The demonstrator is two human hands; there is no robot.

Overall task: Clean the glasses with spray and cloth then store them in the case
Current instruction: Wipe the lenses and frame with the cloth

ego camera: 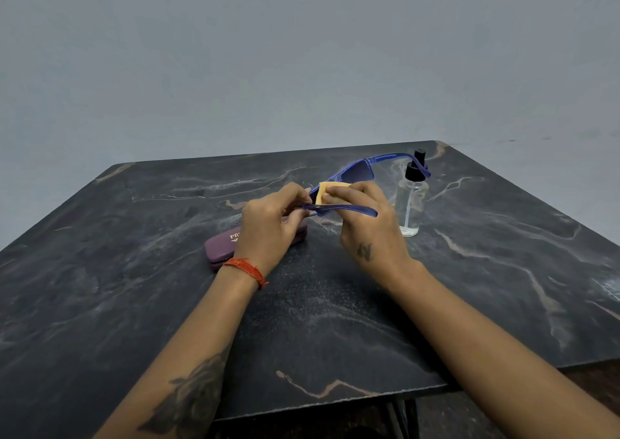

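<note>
On the left of the middle of the frame, the purple case [231,247] lies shut on the dark table [335,321], partly hidden under the left hand [268,224]. The case is not open yet, so the glasses cannot go in until someone opens it. The left hand has its fingers curled tight and pinches the near end of the blue glasses [355,172], close to where one arm folds. If that pinch is too soft, the glasses may slip and drop onto the hard table. If it is too hard, the thin arm may bend at the hinge. Just right of that, in the middle of the frame, the right hand [362,217] presses a small yellow cloth [327,192] on the near lens, with thumb and fingers closed on it. A finger could slide off the cloth and leave a smudge on the lens. The far arm of the glasses sticks out toward the upper right and sits in front of the black top of the spray bottle [411,204]. I cannot tell if they touch. A big wipe may knock the bottle over, because it looks tall and light.
</note>
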